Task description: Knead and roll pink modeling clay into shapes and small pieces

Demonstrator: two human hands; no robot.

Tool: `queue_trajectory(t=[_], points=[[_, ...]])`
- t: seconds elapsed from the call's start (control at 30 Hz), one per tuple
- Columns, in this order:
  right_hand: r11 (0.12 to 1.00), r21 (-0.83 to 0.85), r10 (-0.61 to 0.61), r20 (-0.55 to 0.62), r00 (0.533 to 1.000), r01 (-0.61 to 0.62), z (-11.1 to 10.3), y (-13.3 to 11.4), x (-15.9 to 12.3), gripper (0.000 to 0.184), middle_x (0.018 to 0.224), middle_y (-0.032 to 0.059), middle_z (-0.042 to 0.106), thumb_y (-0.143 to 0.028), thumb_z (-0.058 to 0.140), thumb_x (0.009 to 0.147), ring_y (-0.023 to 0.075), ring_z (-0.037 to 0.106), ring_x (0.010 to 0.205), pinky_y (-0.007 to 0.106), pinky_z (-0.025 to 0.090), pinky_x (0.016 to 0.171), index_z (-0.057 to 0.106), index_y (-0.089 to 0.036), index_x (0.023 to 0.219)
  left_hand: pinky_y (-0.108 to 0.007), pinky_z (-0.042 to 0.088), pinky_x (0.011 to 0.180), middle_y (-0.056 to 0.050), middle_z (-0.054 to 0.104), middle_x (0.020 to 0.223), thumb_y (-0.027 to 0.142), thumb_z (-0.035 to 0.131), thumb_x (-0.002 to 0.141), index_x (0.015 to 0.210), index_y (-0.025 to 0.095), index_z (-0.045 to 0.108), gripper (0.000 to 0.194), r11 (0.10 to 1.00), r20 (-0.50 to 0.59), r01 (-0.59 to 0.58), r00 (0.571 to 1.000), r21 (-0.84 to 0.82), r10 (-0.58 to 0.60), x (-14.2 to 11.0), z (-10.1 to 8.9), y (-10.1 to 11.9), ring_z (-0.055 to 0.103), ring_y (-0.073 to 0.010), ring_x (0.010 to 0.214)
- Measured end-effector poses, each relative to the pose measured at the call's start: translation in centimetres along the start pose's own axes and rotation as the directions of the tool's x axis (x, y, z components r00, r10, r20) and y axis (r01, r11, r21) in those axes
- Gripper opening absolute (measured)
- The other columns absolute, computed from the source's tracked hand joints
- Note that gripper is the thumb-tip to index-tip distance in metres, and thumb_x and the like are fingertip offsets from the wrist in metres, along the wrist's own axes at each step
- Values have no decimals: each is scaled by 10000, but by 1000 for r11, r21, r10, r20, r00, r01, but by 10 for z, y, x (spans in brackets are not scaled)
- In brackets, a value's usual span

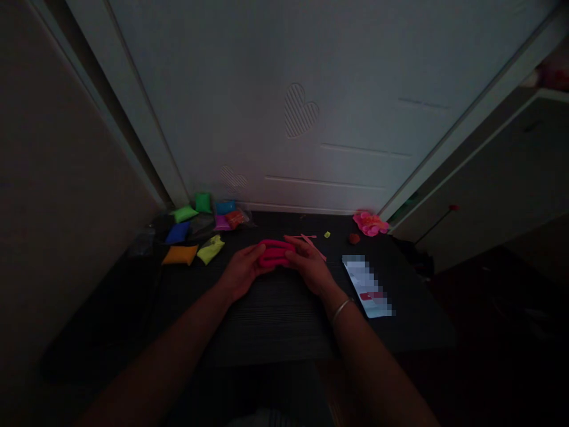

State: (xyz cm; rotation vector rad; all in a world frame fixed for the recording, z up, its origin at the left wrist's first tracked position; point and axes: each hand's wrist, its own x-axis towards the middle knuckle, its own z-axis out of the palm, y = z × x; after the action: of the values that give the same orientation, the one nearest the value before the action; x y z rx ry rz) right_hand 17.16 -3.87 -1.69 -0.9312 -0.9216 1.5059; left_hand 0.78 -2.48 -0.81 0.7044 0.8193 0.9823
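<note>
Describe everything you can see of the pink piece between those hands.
The pink piece is vivid and roughly oval, with a raised rim around a darker middle. It looks like soft modelling clay, though dim light hides fine texture. It lies crosswise, held at its ends by the left hand and right hand, over the dark table.

The scene is dim throughout. The phone screen [367,287] at right is the brightest patch, glowing pale and broken into coarse mosaic blocks. The far white panel [213,95] catches a dull bluish-grey light. The dark tabletop [267,320] sinks into shadow at left, and the floor [493,332] at right is nearly black. Fine detail on the pink piece [276,254] seems smeared, perhaps by low light. Wide-angle stretching splays the panel's edges outward.
</note>
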Motion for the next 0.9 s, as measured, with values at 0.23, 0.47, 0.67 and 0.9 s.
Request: queue_trajectory(t=[0.23,0.47,0.67,0.9], points=[[988,-134,-65,123,990,82,3,1,-2,572,1039,7,643,-193,736,576,160,598,931,320,452,866,549,-240,1115,-277,525,687,-87,681,843,180,590,760,890,103,639,159,999,-21,-34,999,-37,33,0,-1,1,633,-145,726],[986,-127,-97,68,993,105,4,4,-1,526,992,12,665,-205,745,569,179,610,922,366,444,888,578,-224,1068,-338,508,739,-114,660,918,313,486,828,960,105,607,275,976,30,6,1000,-218,1,1,-1,4,628,-190,813],[959,-212,-144,203,969,187,14,0,-9,507,1105,18,614,-287,711,634,197,580,987,390,447,888,560,-270,1117,-460,441,832,-158,590,1085,435,348,847,1130,102,520,470,791,297,298,942,-534,-154,-8,2,4,561,-278,1002],[458,-741,-455,279,846,491,13,-10,-10,289,1268,48,465,-284,621,748,204,435,1163,402,347,973,623,-304,1036,-437,419,858,-132,611,1010,366,390,828,1118,105,513,409,726,344,364,921,-583,-184,-7,1,-1,596,-227,862]])
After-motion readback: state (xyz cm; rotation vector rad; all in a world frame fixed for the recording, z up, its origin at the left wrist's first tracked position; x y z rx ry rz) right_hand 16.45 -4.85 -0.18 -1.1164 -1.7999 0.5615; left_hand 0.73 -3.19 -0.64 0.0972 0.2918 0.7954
